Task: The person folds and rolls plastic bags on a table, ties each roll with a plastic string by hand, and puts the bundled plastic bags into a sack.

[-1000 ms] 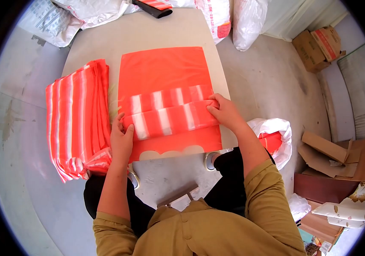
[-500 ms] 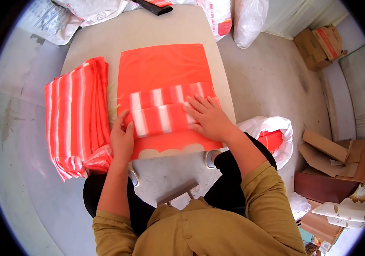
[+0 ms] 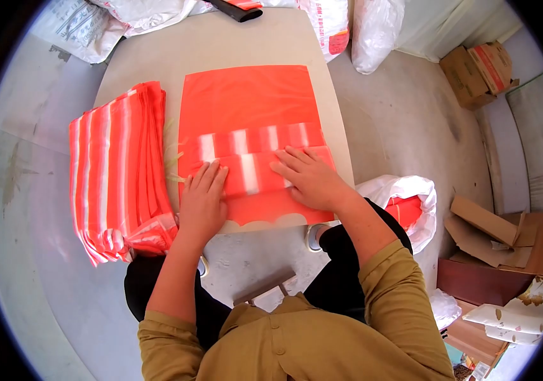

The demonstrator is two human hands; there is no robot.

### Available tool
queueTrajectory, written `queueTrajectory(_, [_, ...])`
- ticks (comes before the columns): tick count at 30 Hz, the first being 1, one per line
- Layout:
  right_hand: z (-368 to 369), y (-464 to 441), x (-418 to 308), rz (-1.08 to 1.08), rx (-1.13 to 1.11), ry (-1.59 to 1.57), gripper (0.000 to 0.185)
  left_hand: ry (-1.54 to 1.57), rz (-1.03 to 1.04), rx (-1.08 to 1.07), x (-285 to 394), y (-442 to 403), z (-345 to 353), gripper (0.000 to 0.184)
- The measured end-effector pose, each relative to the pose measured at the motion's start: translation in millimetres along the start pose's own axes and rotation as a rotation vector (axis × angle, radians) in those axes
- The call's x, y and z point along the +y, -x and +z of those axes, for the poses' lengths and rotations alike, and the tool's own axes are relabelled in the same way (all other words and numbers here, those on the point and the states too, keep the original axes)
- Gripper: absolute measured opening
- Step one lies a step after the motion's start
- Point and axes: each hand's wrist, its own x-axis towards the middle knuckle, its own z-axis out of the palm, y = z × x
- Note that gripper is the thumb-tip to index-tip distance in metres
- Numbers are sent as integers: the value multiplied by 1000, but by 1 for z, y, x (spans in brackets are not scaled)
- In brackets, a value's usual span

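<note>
A flat red plastic bag or sheet (image 3: 246, 95) with a scalloped near edge lies on the table. Across its lower half rests a folded red-and-white striped piece (image 3: 249, 168). My left hand (image 3: 204, 193) presses on the left end of the striped piece, fingers stretched out. On its right end my right hand (image 3: 306, 178) lies flat with fingers spread. Left of my left hand is a thick stack of red-and-white striped pieces (image 3: 115, 165), folded over and hanging past the table's left edge.
The beige table (image 3: 157, 54) narrows its rounded corners toward the back. White sacks (image 3: 84, 28) stand behind it. A white bag with red material (image 3: 405, 213) is on the floor to the right. Cardboard boxes (image 3: 478, 73) and an opened carton (image 3: 494, 232) sit farther right.
My left hand has moved from the left edge of the striped piece onto its top, shifting right and flattening. My right hand stays nearly in place.
</note>
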Motion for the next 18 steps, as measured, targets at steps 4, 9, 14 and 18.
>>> queueTrajectory(4, [0, -5, -4, -8, 36, 42, 63, -2, 10, 44, -3, -3, 6, 61])
queueTrajectory(9, [-27, -4, -8, 56, -43, -106, 52, 15, 22, 7, 2, -4, -18, 43])
queueTrajectory(14, [-74, 17, -6, 282, -218, -200, 42, 339, -246, -214, 1, 8, -56, 27])
queueTrajectory(18, [-63, 24, 35, 366, -30, -409, 42, 713, -488, -46, -10, 0, -44, 32])
